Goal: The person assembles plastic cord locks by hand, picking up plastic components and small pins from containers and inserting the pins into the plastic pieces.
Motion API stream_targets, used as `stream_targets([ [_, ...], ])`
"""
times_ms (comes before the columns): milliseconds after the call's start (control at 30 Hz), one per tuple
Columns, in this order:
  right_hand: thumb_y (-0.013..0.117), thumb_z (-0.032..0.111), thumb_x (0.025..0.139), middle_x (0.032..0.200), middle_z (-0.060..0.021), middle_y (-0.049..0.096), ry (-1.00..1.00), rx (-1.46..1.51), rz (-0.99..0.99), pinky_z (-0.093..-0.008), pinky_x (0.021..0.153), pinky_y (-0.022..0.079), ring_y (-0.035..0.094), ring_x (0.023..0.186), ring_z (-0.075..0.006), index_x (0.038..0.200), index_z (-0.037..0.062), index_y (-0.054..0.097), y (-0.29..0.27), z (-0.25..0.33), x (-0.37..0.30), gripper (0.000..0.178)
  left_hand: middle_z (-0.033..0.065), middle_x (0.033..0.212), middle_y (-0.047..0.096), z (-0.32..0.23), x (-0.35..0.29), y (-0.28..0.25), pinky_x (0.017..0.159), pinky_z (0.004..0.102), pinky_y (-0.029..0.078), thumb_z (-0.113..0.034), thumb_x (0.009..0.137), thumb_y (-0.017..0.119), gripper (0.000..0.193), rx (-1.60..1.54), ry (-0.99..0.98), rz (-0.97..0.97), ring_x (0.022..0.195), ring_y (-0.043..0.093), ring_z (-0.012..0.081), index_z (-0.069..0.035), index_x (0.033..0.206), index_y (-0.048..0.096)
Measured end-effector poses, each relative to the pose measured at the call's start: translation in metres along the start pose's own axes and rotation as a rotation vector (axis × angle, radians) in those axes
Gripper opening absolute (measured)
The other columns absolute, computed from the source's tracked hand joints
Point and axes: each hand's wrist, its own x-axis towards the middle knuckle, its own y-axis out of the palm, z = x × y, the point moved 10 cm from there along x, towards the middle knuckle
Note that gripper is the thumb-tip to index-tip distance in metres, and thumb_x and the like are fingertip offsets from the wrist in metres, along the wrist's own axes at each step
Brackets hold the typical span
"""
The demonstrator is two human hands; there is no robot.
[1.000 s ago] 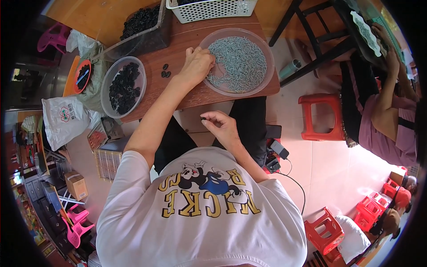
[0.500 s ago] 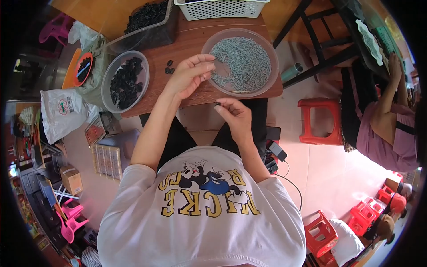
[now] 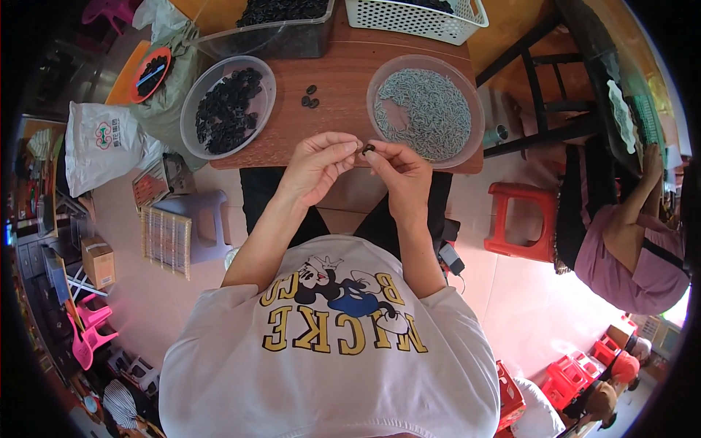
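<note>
My left hand (image 3: pixel 321 166) and my right hand (image 3: pixel 400 179) meet fingertip to fingertip in front of the table's near edge. Between the thumb and finger of the right is a small black piece (image 3: pixel 369 149), round and shiny. The left pinches something too tiny to make out, close against that piece. Ahead and to the right stands a clear round tub (image 3: pixel 478 109) of small blue-grey screws (image 3: pixel 438 117). Another clear tub (image 3: pixel 272 87), at the left, holds black plastic parts (image 3: pixel 228 106). A few loose black parts (image 3: pixel 310 96) lie on the wooden table (image 3: pixel 336 73) between the tubs.
At the table's back are a dark bin (image 3: pixel 292 42) of black parts and a white perforated basket (image 3: pixel 416 23). White sacks (image 3: pixel 102 146) and an orange-red dish (image 3: pixel 152 75) stand left. A red stool (image 3: pixel 522 219) and a seated person (image 3: pixel 628 241) are at the right.
My left hand has left the screw tub and come down toward me. My right hand has risen slightly, so the fingertips now meet. The view has shifted, and a bare patch shows among the screws.
</note>
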Motion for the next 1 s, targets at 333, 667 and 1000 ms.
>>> stream_targets([
  [333, 0.069, 0.002, 0.078, 0.074, 0.0002, 0.063, -0.003, -0.107, 0.005, -0.0161, 0.054, 0.038, 0.051, 0.061, -0.0024, 0.094, -0.0009, 0.068, 0.008, 0.003, -0.005, 0.016, 0.0099, 0.090, 0.066, 0.004, -0.004, -0.004, 0.067, 0.0222, 0.052, 0.000, 0.082, 0.064, 0.020, -0.012, 0.000, -0.001, 0.077, 0.064, 0.0150, 0.001, 0.101, 0.061],
  [667, 0.069, 0.005, 0.078, 0.069, -0.0009, 0.063, -0.007, -0.359, -0.061, -0.0171, 0.055, 0.041, 0.053, 0.061, -0.0025, 0.093, -0.0030, 0.068, 0.006, 0.011, -0.015, 0.017, 0.0108, 0.088, 0.067, -0.012, -0.012, -0.003, 0.068, 0.0229, 0.049, 0.001, 0.080, 0.066, 0.023, 0.278, 0.139, -0.055, 0.077, 0.063, 0.0133, 0.004, 0.103, 0.061],
  [1000, 0.069, 0.007, 0.079, 0.066, -0.0016, 0.062, 0.022, -0.335, -0.016, -0.0180, 0.054, 0.041, 0.052, 0.058, -0.0033, 0.093, -0.0022, 0.068, 0.010, -0.007, -0.012, 0.017, 0.0100, 0.087, 0.066, -0.008, -0.009, -0.015, 0.070, 0.0229, 0.049, -0.001, 0.080, 0.066, 0.029, 0.319, 0.072, -0.043, 0.078, 0.063, 0.0125, 0.004, 0.108, 0.060],
])
